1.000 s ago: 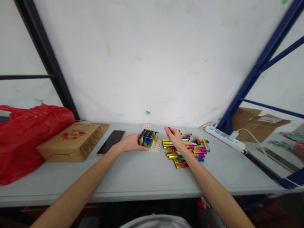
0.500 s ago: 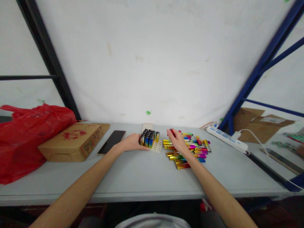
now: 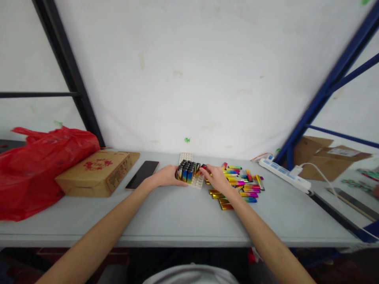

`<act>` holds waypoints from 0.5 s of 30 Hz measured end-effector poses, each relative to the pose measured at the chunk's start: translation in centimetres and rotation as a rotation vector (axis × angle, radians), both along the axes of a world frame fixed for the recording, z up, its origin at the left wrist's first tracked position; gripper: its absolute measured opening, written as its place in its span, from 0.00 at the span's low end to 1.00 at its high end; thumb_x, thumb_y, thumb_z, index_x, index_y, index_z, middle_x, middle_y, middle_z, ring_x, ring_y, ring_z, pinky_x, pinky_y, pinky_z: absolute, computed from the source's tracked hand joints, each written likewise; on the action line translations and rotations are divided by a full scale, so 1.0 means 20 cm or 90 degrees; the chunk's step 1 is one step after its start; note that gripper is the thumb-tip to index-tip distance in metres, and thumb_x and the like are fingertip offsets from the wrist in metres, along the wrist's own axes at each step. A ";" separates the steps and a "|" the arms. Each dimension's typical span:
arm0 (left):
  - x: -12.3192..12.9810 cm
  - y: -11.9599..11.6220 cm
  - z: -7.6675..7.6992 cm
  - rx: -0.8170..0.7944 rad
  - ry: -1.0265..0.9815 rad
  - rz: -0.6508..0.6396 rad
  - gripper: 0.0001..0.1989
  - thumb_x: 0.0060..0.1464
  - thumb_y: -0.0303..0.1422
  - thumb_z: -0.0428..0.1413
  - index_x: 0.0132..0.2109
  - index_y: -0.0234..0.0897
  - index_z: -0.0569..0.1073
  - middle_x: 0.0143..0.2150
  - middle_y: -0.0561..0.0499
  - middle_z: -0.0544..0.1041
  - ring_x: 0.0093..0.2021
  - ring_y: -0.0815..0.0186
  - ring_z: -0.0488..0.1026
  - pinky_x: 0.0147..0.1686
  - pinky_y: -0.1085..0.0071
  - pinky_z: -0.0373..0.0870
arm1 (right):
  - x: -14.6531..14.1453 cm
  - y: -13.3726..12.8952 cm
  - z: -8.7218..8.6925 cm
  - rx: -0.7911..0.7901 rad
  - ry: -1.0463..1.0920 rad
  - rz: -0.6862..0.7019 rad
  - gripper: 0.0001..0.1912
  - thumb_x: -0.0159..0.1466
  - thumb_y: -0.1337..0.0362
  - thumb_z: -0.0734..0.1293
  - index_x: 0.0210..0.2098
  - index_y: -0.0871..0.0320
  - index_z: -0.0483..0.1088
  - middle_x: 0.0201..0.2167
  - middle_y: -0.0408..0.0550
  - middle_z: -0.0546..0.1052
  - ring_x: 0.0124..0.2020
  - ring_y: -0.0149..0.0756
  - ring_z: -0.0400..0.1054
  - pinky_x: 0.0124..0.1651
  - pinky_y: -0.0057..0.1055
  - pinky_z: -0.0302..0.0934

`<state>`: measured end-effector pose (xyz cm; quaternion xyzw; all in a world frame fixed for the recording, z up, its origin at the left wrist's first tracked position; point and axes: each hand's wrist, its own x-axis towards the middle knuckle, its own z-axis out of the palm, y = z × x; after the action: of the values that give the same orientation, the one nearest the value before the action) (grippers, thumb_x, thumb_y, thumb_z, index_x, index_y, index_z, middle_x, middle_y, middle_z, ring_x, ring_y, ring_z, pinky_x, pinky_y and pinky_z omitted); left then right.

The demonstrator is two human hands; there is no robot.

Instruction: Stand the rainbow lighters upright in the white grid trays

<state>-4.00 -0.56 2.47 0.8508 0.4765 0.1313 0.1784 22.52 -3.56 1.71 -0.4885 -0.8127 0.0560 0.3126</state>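
Several shiny lighters [image 3: 186, 172] with black tops stand upright, packed together on a white pocketed tray [image 3: 197, 182]. My left hand [image 3: 168, 175] is curled round the left side of this group, its thumb along the front and its other fingers partly hidden behind. At the group's right side, my right hand [image 3: 215, 176] pinches a lighter [image 3: 203, 167] with a dark, reddish end; the fingers cover most of it. Close by on the right lies a loose pile of metallic, rainbow-coloured lighters [image 3: 247, 194], partly behind my right forearm.
A black phone [image 3: 143, 174] lies left of the tray, beside a brown cardboard box [image 3: 97, 173] and a red plastic bag [image 3: 44, 169]. To the right are a white power strip [image 3: 284, 174] with a cable and an open carton [image 3: 322, 157]. The wall stands behind the grey table [image 3: 166, 221].
My right hand has moved left from above the pile to the upright group, carrying the lighter. My left hand stays round the group. The camera view has shifted slightly.
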 end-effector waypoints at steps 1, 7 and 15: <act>0.00 0.00 0.00 0.001 -0.002 0.000 0.35 0.41 0.60 0.65 0.48 0.39 0.79 0.38 0.49 0.84 0.37 0.56 0.80 0.35 0.69 0.70 | 0.00 0.00 0.00 -0.012 -0.012 0.003 0.19 0.75 0.54 0.60 0.30 0.56 0.67 0.25 0.45 0.76 0.28 0.36 0.70 0.33 0.29 0.52; 0.00 -0.01 0.01 -0.004 -0.022 -0.017 0.35 0.41 0.60 0.65 0.49 0.39 0.79 0.41 0.48 0.84 0.41 0.53 0.80 0.37 0.69 0.71 | -0.04 -0.01 0.01 0.014 -0.163 -0.015 0.16 0.75 0.54 0.60 0.40 0.58 0.72 0.37 0.56 0.80 0.38 0.42 0.74 0.41 0.32 0.58; 0.00 -0.01 0.02 -0.018 -0.006 -0.005 0.34 0.42 0.60 0.65 0.47 0.37 0.78 0.39 0.49 0.84 0.38 0.55 0.80 0.34 0.69 0.70 | 0.01 0.02 0.03 0.024 -0.169 0.002 0.23 0.75 0.49 0.57 0.41 0.58 0.76 0.38 0.53 0.81 0.40 0.39 0.74 0.47 0.32 0.59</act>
<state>-3.95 -0.84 2.95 0.8494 0.4741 0.1278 0.1935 22.81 -3.07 2.34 -0.4846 -0.8485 -0.0239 0.2114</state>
